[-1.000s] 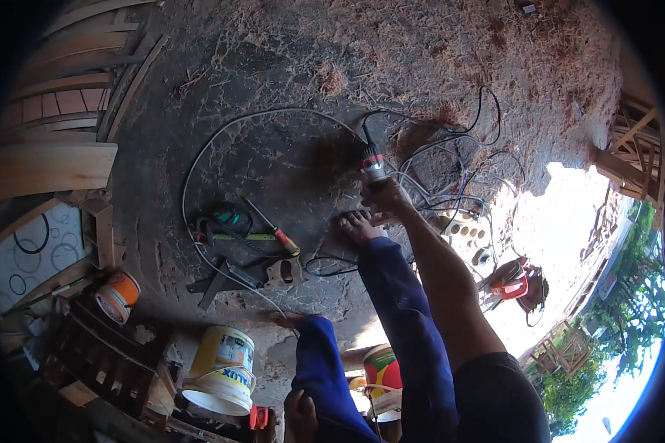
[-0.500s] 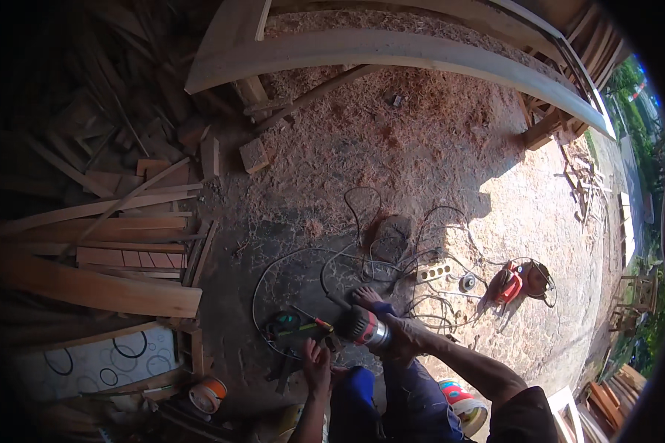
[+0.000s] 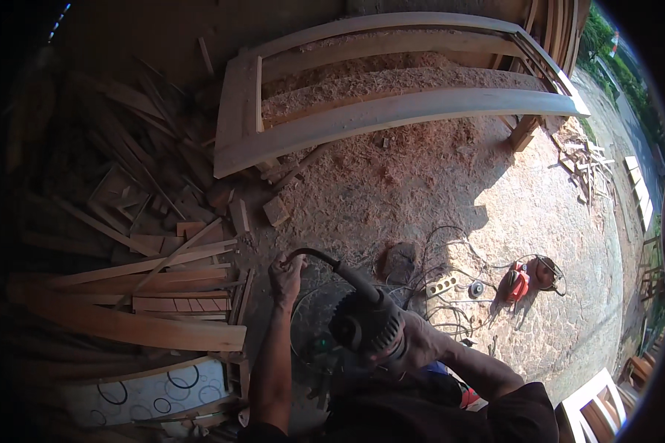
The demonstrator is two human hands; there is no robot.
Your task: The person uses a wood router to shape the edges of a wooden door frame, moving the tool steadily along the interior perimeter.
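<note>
Power tool (image 3: 366,325), held lower a second ago, is now raised below the wooden frame (image 3: 399,111) in view, gripped by the right hand (image 3: 423,341); its cord (image 3: 319,253) is newly pinched by the left hand (image 3: 284,279), also below the frame (handling now apparently shared by both hands).

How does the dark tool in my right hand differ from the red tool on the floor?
The dark tool is held up in your right hand, while the red tool rests on the floor. The dark tool is mostly blackish and in shade; the red tool is sunlit. The dark tool looks larger in this view, the red tool smaller. Both appear to be power tools.
</note>
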